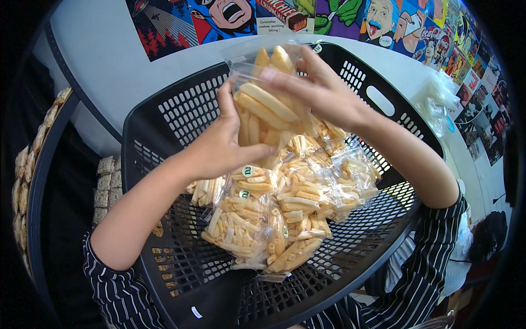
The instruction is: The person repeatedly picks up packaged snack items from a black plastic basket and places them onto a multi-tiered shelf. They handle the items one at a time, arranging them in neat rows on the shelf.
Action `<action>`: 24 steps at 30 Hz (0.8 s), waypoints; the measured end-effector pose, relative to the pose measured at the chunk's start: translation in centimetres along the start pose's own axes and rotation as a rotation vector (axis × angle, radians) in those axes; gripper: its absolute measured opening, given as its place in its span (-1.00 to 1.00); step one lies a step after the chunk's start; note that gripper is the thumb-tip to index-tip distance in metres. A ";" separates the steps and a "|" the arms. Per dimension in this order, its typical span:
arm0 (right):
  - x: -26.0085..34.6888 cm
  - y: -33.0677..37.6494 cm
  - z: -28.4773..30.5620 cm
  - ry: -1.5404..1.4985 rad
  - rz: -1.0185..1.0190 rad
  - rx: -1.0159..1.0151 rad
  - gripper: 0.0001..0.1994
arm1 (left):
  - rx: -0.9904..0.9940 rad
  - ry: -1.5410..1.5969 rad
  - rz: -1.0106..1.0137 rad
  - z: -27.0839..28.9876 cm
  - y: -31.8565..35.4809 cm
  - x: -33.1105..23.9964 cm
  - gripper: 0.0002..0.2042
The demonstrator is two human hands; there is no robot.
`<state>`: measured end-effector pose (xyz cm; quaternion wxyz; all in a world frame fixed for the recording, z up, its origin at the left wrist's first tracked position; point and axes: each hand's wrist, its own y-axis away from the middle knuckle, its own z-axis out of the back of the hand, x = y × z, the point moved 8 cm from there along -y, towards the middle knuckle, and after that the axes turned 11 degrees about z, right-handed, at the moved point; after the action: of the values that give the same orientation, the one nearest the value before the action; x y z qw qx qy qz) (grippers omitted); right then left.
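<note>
We hold 1 bag (268, 104) of yellow sticks above the basket (181, 115): left hand (227, 145) grips its side, right hand (315, 90) pinches its top. Next, we judge, lay it on the pile (279, 214).

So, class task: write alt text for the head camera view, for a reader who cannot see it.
Two bare hands, left hand and right hand, hold up a clear bag of pale yellow snack sticks over a black plastic basket holding a pile of similar bags. Comic-style posters line the wall behind.
</note>
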<state>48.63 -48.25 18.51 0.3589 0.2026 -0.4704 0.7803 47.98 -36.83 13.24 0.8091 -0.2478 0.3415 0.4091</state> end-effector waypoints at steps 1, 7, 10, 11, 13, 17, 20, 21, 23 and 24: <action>-1.4 0.0 -0.4 -0.202 -0.104 0.059 -0.18 | 0.021 0.096 -0.016 0.3 -0.2 -0.2 -0.07; -0.7 0.4 0.1 -0.740 -0.103 0.110 -0.51 | 0.294 0.896 0.029 1.3 -0.4 -0.6 -0.28; 0.8 0.6 0.7 -0.485 0.089 -0.005 -0.35 | 0.518 1.019 0.043 1.2 0.0 -0.7 -0.34; -0.3 0.6 0.9 -0.382 0.066 -0.048 -0.25 | 0.523 1.060 0.066 1.4 0.3 -0.7 -0.36; -1.4 0.7 0.7 -0.348 0.031 -0.042 -0.07 | 0.614 1.126 0.050 1.3 0.8 -1.0 -0.35; 1.3 1.3 -1.1 -0.570 0.079 0.155 -0.07 | 0.592 1.057 0.146 0.8 0.9 -0.4 -0.24; 1.7 1.7 -1.0 -0.549 0.087 0.071 -0.15 | 0.570 1.125 0.191 0.7 0.9 -0.3 -0.35; 1.6 1.7 -0.7 -0.526 0.093 0.017 -0.18 | 0.574 1.170 0.236 0.8 0.7 -0.4 -0.42; 1.6 1.8 -0.4 -0.377 0.088 0.001 -0.20 | 0.358 0.746 0.270 1.6 0.2 0.7 -0.46; 1.5 1.7 -0.3 -0.304 0.085 -0.004 -0.21 | 0.404 0.809 0.273 1.1 0.4 0.5 -0.43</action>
<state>46.32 -47.92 18.36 0.2507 0.2976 -0.5292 0.7540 48.26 -35.65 13.50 0.5818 -0.1778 0.7316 0.3077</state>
